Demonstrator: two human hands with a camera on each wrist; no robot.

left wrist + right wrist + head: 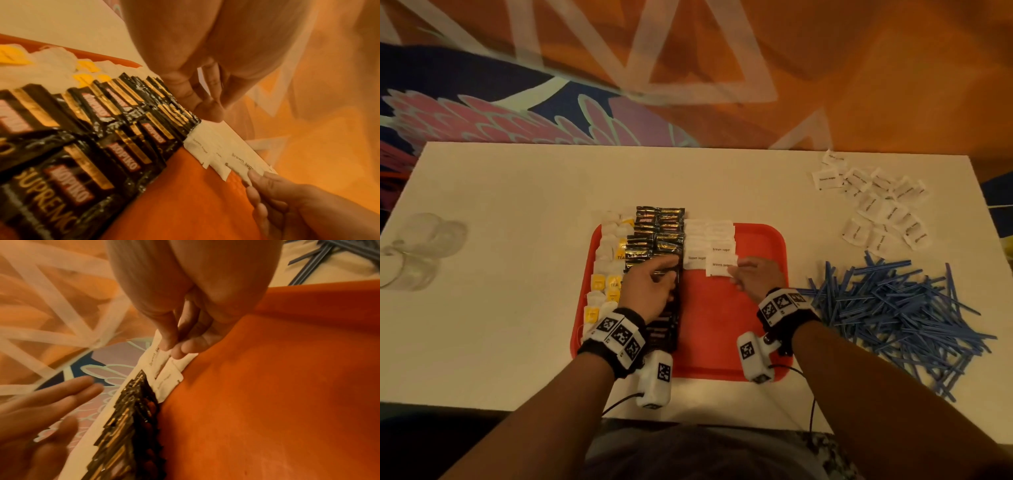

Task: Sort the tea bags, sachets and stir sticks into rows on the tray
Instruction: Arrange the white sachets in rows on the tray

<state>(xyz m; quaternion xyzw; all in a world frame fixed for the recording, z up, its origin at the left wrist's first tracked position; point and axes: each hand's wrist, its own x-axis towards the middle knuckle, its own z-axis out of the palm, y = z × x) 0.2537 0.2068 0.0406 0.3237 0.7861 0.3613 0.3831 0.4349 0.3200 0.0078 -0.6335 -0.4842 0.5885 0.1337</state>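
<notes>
A red tray (756,308) holds a row of tea bags (606,274) at its left. Beside them lie two columns of black coffee sachets (661,226), then two columns of white brown-sugar sachets (709,240). My right hand (736,274) pinches the near edge of the nearest sugar sachet (717,269), which lies at the front of the right column. In the right wrist view its thumb and a fingertip (185,347) press on that sachet (170,374). My left hand (664,270) hovers open over the coffee sachets (102,129), holding nothing.
Loose sugar sachets (876,205) lie scattered at the table's far right. A large heap of blue stir sticks (893,315) sits right of the tray. Clear glass cups (417,246) stand at the left edge. The tray's near right part is bare.
</notes>
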